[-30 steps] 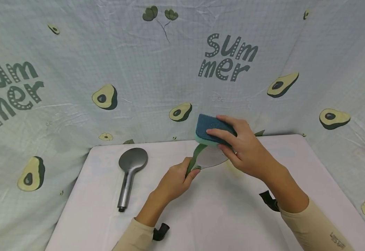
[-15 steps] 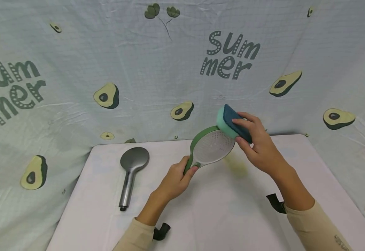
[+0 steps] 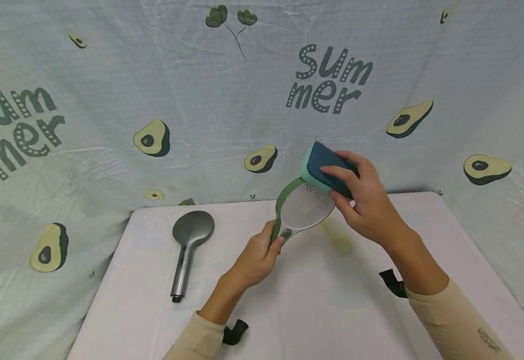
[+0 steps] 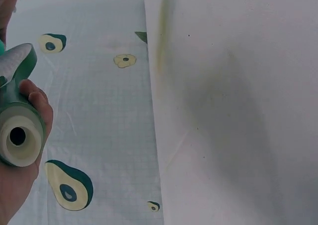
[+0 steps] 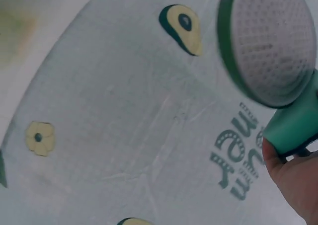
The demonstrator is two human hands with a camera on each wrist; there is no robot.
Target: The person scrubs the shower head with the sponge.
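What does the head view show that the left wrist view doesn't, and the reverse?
Only the head view: the gray shower head lying on the table, and the dark blue side of the sponge.
Only the left wrist view: the round hole in the green-rimmed shower head's handle end.
Both: the left hand gripping that handle, the table, the printed cloth.

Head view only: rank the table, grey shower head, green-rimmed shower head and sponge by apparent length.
1. Table
2. Grey shower head and green-rimmed shower head: too close to rank, the latter partly hidden
3. Sponge
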